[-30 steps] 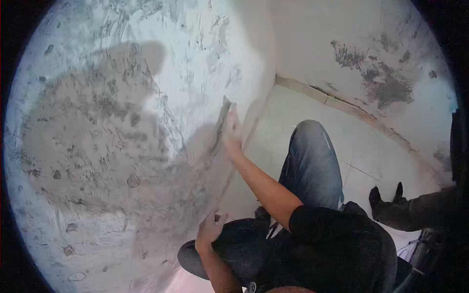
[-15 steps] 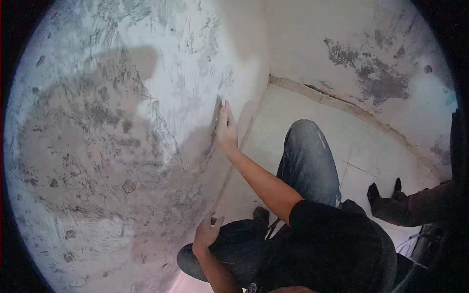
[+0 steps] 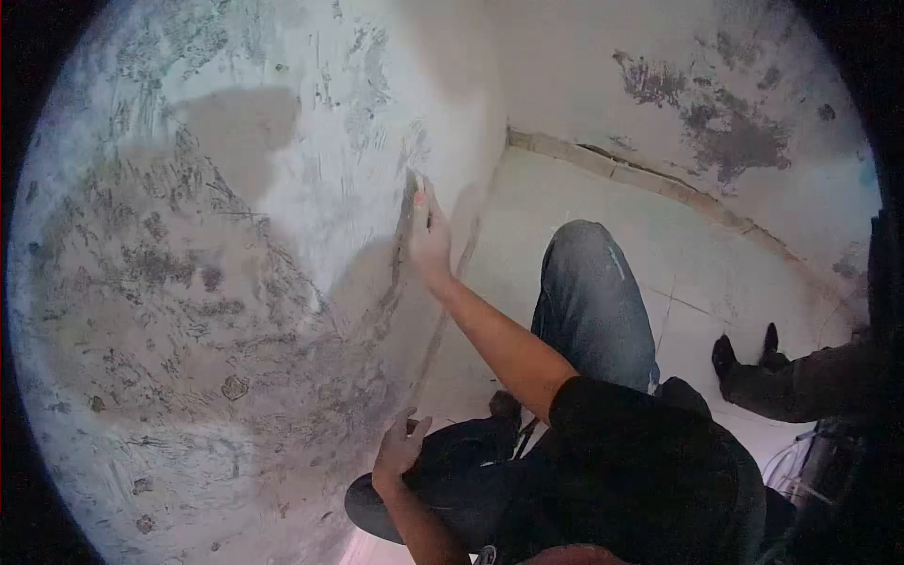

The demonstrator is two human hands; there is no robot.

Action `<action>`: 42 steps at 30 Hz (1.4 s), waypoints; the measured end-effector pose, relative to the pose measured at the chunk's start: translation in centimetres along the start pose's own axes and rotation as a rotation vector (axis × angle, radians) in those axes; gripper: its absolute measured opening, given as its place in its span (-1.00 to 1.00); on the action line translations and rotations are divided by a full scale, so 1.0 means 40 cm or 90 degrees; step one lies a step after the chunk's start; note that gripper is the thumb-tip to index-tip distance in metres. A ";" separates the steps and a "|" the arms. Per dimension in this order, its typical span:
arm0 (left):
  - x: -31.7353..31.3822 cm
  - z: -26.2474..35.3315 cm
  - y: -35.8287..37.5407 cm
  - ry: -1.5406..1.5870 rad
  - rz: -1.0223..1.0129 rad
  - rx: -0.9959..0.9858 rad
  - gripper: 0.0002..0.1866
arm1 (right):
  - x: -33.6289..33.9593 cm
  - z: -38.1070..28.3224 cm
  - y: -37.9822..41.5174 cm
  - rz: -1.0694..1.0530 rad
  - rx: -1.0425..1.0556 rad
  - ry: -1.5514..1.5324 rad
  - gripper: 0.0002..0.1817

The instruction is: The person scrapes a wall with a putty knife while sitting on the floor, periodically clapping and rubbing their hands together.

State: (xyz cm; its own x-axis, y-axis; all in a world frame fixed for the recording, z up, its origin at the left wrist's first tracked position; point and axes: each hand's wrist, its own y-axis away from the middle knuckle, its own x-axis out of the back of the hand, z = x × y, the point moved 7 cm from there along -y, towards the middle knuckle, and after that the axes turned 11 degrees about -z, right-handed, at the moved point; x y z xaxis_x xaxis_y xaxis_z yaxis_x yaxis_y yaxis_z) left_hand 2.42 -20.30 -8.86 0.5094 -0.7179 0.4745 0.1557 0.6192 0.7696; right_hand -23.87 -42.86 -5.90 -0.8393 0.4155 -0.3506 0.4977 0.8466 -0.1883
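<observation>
Pressing scraper (image 3: 407, 209) flat to wall (image 3: 235, 282), right hand (image 3: 428, 240) clamped on it for blade contact; left hand (image 3: 397, 450) fingers loosely apart, empty, near wall for balance.

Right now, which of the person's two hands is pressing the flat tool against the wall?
The right hand, raised high with arm outstretched, presses the flat tool against the wall. The left hand sits lower, fingers spread, with no tool.

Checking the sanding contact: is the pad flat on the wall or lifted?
Flat: the right hand presses the sanding pad against the wall.
</observation>
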 end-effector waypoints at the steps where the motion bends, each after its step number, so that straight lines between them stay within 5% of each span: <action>1: 0.004 0.012 -0.003 -0.012 0.001 0.018 -0.31 | -0.006 -0.005 0.002 0.000 -0.056 0.021 -0.33; 3: 0.012 0.011 -0.013 -0.029 0.002 0.036 -0.31 | -0.006 0.000 -0.009 0.003 -0.112 0.040 -0.32; 6: 0.000 -0.018 -0.019 -0.004 0.011 0.001 -0.33 | 0.005 0.026 -0.008 0.021 0.003 0.032 -0.30; 12: -0.017 -0.011 -0.024 0.052 -0.015 -0.018 -0.34 | 0.059 0.071 -0.046 0.020 -0.245 -0.007 -0.32; 15: 0.023 0.053 -0.018 -0.049 0.000 0.029 -0.30 | 0.042 0.065 -0.013 -0.017 -0.054 0.054 -0.32; 19: 0.003 0.023 -0.041 -0.014 -0.013 0.000 -0.35 | 0.009 0.093 0.021 -0.015 -0.176 -0.064 -0.33; 23: 0.015 0.022 -0.043 -0.014 0.013 -0.015 -0.36 | -0.014 0.035 -0.002 0.055 -0.085 0.028 -0.30; 26: 0.003 0.015 -0.032 0.030 0.006 -0.020 -0.37 | 0.051 0.080 -0.074 0.068 -0.246 -0.061 -0.31; 30: 0.010 0.016 -0.034 -0.017 0.003 -0.016 -0.36 | 0.015 0.048 -0.026 -0.024 0.002 0.013 -0.34; 33: 0.011 -0.008 -0.057 -0.001 -0.011 -0.002 -0.34 | 0.041 0.175 -0.076 0.058 -0.070 -0.085 -0.34; 34: 0.018 -0.003 -0.066 -0.012 0.002 -0.003 -0.32 | 0.012 0.056 -0.064 0.026 -0.087 -0.027 -0.31; 37: 0.026 0.002 -0.073 -0.006 0.022 -0.030 -0.29 | 0.032 0.079 -0.094 0.030 -0.109 0.021 -0.28; 38: 0.008 0.001 -0.057 0.007 0.009 -0.044 -0.27 | 0.060 0.051 -0.074 0.053 -0.311 0.050 -0.24; 42: 0.012 0.010 -0.033 -0.014 0.006 0.003 -0.23 | 0.066 0.099 -0.051 -0.076 -0.269 -0.038 -0.22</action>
State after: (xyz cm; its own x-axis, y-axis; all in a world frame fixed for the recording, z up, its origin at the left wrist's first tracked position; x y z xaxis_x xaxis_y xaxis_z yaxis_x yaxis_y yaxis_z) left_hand 2.13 -21.58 -9.47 0.4916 -0.7186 0.4918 0.1466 0.6250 0.7667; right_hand -26.23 -44.83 -10.07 -0.8653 0.2965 -0.4041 0.2538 0.9544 0.1570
